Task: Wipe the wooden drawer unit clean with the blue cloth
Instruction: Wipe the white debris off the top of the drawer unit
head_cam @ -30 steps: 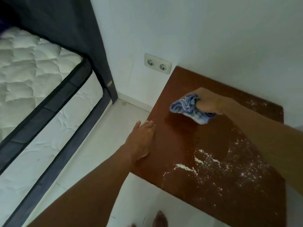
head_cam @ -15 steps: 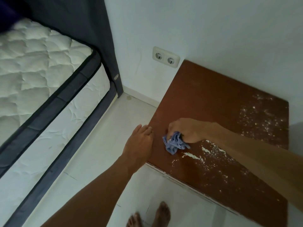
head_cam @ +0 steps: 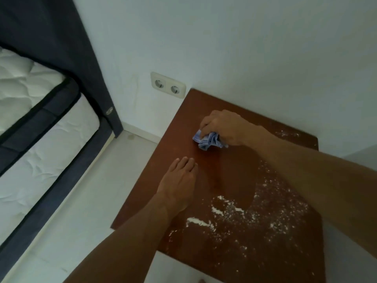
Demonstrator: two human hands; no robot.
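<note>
The wooden drawer unit (head_cam: 183,123) shows only its dark brown top, set against the white wall. White powder (head_cam: 240,213) is scattered over its near and right parts; the left strip looks clean. My right hand (head_cam: 223,126) presses a crumpled blue cloth (head_cam: 208,140) onto the top near its far left area. My left hand (head_cam: 178,182) lies flat on the top's left edge, fingers together and pointing away, holding nothing.
A double wall socket (head_cam: 167,87) sits just left of the unit's back corner. A bed with a white quilted mattress (head_cam: 24,94) and dark blue frame (head_cam: 67,170) stands at the left. Pale floor (head_cam: 98,190) runs between bed and unit.
My right hand carried the cloth from the far area to the near left edge, then back away toward the wall. The left hand stayed on the left edge.
</note>
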